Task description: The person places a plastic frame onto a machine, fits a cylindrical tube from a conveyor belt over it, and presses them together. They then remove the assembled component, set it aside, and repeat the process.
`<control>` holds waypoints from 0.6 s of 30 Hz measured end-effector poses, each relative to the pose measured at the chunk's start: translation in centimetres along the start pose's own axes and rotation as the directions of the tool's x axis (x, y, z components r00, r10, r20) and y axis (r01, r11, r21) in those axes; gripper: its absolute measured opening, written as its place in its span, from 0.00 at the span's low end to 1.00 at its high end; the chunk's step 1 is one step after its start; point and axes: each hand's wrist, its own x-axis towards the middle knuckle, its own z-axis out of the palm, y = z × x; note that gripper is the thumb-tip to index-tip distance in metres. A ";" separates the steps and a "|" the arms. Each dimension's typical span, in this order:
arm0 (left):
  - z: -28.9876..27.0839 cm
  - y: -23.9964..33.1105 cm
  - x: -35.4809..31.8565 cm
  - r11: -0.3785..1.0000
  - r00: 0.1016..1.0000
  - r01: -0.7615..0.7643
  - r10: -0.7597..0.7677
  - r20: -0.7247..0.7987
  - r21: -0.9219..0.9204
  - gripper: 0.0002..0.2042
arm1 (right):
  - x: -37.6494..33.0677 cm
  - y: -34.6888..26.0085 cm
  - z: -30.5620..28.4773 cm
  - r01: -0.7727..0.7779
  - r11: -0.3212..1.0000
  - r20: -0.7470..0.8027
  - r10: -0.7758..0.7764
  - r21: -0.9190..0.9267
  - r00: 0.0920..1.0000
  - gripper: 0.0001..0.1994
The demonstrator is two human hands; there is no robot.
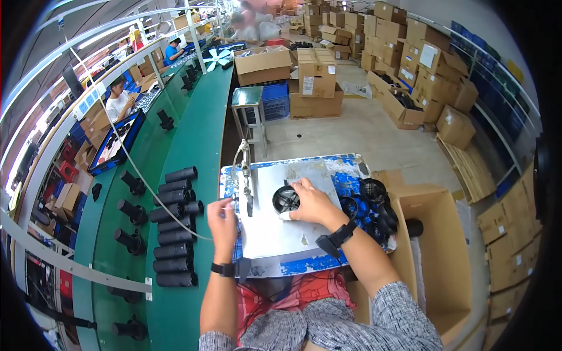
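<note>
My right hand [312, 200] rests on a round black fan-like part [285, 199] that lies on a grey sheet [275, 234] over a small blue-and-white work table [345, 165]. My left hand [222, 217] is closed around a thin white cable or tool end beside a hanging metal driver tool [246, 182] at the sheet's left edge. Both wrists wear black bands. More black round parts [374, 202] are piled at the table's right side.
A green conveyor belt [193, 146] runs on my left with several black cylinders [173, 228] lying and standing on it. An open cardboard box [436, 245] stands at my right. Stacked cartons [410, 52] fill the floor beyond. Other people work along the far line.
</note>
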 end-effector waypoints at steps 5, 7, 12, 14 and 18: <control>-2.8 -10.0 3.0 0.686 0.801 0.532 -0.598 0.033 -0.497 0.23 | -1.0 -2.0 -0.2 -0.035 0.999 0.010 0.035 0.012 0.999 0.53; -4.1 -13.0 4.1 0.566 0.696 0.670 -0.705 0.139 -0.481 0.29 | -0.9 -2.1 0.5 -0.031 0.999 -0.025 0.031 0.010 0.999 0.55; -2.4 -12.2 8.0 0.198 0.292 0.955 -0.760 0.581 -0.221 0.50 | -1.4 -1.6 0.6 -0.058 0.998 -0.037 0.058 0.017 0.998 0.55; -2.0 -11.0 9.6 0.066 0.346 0.912 -0.652 0.674 -0.404 0.53 | -1.5 -1.5 0.9 -0.049 0.999 -0.045 0.050 0.021 0.998 0.55; -1.3 -8.5 10.7 -0.057 0.335 0.881 -0.629 0.702 -0.471 0.55 | -1.9 -1.0 1.0 -0.071 0.997 -0.067 0.074 0.039 0.995 0.54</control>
